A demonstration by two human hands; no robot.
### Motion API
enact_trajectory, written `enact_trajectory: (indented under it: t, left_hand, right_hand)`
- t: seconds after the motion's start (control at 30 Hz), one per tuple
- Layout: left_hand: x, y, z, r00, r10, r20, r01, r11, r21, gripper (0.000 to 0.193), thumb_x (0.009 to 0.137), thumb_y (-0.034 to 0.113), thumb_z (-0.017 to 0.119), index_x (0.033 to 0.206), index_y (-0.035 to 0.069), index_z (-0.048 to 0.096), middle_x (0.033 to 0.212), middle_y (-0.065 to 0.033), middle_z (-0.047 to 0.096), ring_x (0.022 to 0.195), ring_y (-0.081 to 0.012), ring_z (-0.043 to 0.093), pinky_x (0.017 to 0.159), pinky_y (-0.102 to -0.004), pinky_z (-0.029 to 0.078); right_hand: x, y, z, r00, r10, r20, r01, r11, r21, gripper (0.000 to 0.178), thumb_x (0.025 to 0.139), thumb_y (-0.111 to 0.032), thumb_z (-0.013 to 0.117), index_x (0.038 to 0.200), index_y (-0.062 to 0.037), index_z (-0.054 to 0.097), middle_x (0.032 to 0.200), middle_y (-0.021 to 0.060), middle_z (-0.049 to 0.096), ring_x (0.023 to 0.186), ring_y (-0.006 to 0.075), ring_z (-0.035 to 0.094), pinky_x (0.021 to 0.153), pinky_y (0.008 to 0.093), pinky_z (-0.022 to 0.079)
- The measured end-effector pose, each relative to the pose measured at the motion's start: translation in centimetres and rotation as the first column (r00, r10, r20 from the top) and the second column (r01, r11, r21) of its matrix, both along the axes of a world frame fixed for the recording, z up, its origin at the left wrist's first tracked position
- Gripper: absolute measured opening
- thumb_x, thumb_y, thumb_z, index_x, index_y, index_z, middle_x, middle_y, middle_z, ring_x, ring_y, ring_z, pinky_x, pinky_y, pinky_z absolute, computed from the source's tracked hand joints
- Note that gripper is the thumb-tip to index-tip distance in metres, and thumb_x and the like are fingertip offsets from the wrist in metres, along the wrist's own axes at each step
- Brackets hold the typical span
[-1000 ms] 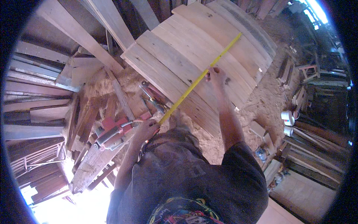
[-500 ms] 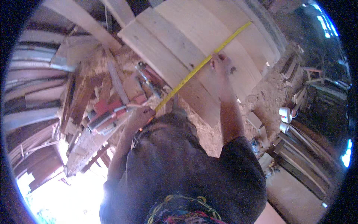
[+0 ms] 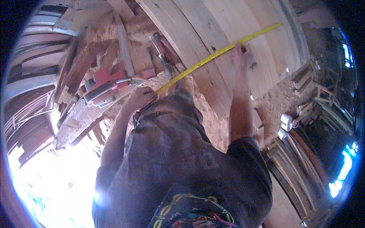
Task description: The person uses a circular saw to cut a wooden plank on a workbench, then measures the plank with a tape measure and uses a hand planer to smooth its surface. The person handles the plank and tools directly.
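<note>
Head camera, looking down: a yellow tape measure (image 3: 200,64) runs slantwise across pale wooden boards (image 3: 194,36), from the person's left hand (image 3: 143,96) toward the boards' far right side. The left hand's fingers are closed on its near end, while the right hand (image 3: 242,57) is over the boards with fingers curled just beside the tape, whether gripping it I cannot tell. Left of the left hand sits a red tool (image 3: 110,78), and sawdust (image 3: 215,131) covers the ground.
</note>
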State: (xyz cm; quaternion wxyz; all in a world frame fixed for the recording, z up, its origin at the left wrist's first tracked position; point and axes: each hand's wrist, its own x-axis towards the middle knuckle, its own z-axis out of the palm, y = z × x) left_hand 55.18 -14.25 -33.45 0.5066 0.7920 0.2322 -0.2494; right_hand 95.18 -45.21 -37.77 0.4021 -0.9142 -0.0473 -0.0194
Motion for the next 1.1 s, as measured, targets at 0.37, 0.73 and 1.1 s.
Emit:
enact_trajectory:
  t: [0.37, 0.73, 1.1]
  left_hand:
    - [-1.7, -0.3, -1.5, 0.997, 0.06, 0.049, -0.06, 0.998, 0.003, 0.035, 0.1, 0.035, 0.068, 0.108, 0.003, 0.082, 0.098, -0.0162, 0.079, 0.092, -0.0293, 0.076, 0.086, -0.043, 0.057]
    - [-2.5, -0.5, -0.2, 0.99, 0.141, -0.028, -0.142, 0.989, -0.038, 0.035, 0.102, 0.033, 0.069, 0.111, 0.001, 0.081, 0.099, -0.0154, 0.079, 0.092, -0.0244, 0.074, 0.086, -0.0408, 0.057]
    - [-2.9, -1.0, 0.9, 0.986, 0.167, -0.015, -0.167, 0.986, 0.001, 0.035, 0.104, 0.033, 0.07, 0.116, 0.001, 0.079, 0.102, -0.0166, 0.079, 0.094, -0.025, 0.075, 0.088, -0.0405, 0.057]
  right_hand:
    - [0.9, -0.5, -2.8, 0.996, -0.029, 0.088, 0.033, 0.998, -0.044, 0.039, 0.098, -0.04, 0.083, 0.096, -0.0032, 0.07, 0.072, 0.0045, 0.071, 0.056, 0.0132, 0.063, 0.048, 0.0311, 0.049]
    - [-0.2, 0.6, 1.0, 0.997, -0.01, 0.079, 0.028, 0.972, -0.232, 0.04, 0.095, -0.045, 0.08, 0.103, -0.0056, 0.076, 0.096, 0.0145, 0.08, 0.09, 0.034, 0.076, 0.081, 0.0472, 0.058]
    - [0.3, 0.3, 0.2, 0.999, -0.025, 0.043, 0.032, 0.987, -0.156, 0.047, 0.097, -0.047, 0.08, 0.1, -0.0008, 0.075, 0.088, 0.0131, 0.078, 0.08, 0.0274, 0.074, 0.076, 0.0435, 0.057]
